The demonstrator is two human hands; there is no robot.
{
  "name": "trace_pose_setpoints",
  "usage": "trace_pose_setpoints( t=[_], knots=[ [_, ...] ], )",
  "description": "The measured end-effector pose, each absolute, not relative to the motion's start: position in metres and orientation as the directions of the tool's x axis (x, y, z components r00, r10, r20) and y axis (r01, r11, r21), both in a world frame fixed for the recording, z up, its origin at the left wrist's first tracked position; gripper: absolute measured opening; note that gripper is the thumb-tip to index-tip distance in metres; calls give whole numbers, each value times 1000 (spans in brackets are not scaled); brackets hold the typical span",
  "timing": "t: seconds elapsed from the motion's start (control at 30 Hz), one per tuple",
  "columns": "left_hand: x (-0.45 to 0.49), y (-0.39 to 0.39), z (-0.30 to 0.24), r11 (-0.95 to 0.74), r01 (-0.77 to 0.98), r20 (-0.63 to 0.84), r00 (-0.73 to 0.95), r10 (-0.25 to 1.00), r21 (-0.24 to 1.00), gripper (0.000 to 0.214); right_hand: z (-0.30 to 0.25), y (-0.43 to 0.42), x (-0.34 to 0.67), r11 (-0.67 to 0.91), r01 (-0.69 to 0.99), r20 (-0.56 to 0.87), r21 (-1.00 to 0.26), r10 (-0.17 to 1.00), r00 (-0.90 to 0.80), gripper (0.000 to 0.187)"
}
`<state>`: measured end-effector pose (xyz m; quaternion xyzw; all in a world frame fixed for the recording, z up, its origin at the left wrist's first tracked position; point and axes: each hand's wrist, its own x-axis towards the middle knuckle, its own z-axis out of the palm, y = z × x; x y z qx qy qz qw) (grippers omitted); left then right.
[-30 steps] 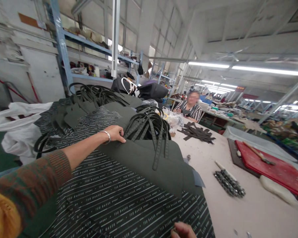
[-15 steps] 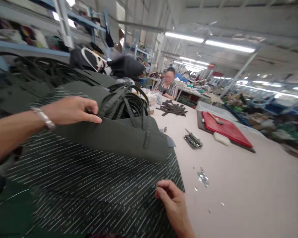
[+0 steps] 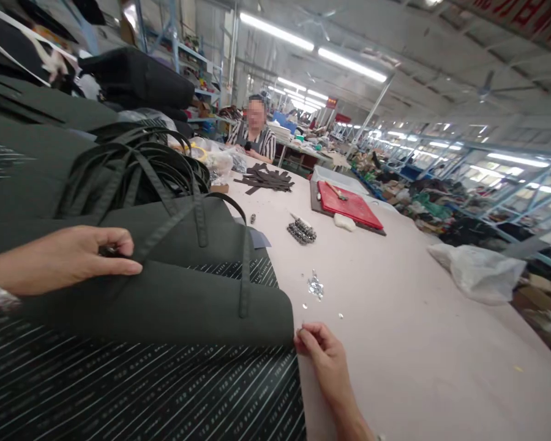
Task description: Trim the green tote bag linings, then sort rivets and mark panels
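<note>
My left hand point(image 3: 87, 254) is closed on the upper edge of a dark green fabric panel point(image 3: 202, 312), thumb on top and fingers curled. A narrow strap point(image 3: 244, 269) of the same green runs from near that hand, loops up and hangs over the panel. Beside the panel's right end, my right hand point(image 3: 326, 355) pinches thumb and forefinger together; whatever sits between the tips is too small to tell. Below the panel lies black lining cloth point(image 3: 202, 392) with white stripes and lettering. Past it, another green panel point(image 3: 211, 233) bears a heap of looped straps point(image 3: 133, 165).
Small shiny metal pieces point(image 3: 315, 285) lie scattered on the pale table point(image 3: 395, 343). Beyond are a cluster of metal parts point(image 3: 302, 231), a red board point(image 3: 351, 205) with a hammer point(image 3: 336, 191), and dark strips point(image 3: 265, 177). A person point(image 3: 256, 131) sits at the far end.
The camera view has swung right. My left hand has brought the panel nearer and lower, separating it from the one behind. The right hand has gone from over the lining to the panel's right end.
</note>
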<state>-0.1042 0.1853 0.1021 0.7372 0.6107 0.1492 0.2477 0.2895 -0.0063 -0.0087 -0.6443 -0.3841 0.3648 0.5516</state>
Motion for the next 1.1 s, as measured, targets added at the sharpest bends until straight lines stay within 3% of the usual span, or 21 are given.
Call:
trace_pose_setpoints(
  t=[0.1,0.23,0.4,0.5,0.67,1.1],
  knots=[
    [-75,183,93,-220,858,-140,316,938,465,28,-10,10,309,-133,80,-78,-988,873,482,40],
    [-58,185,75,-227,884,-140,306,942,409,33,0,20,306,-153,77,-91,-985,849,520,46],
    [-48,172,65,-268,908,-71,306,949,321,41,1,9,249,-195,86,-165,-977,947,277,37],
    [-34,157,67,-395,879,-30,417,908,266,37,-6,5,215,-239,72,-221,-968,956,192,35],
    [-11,149,65,-571,816,-164,578,799,92,44,-15,5,186,-244,62,-235,-968,964,127,30],
    [18,179,68,-628,777,-300,611,733,46,56,-23,5,182,-208,52,-204,-977,977,67,22]
  ],
)
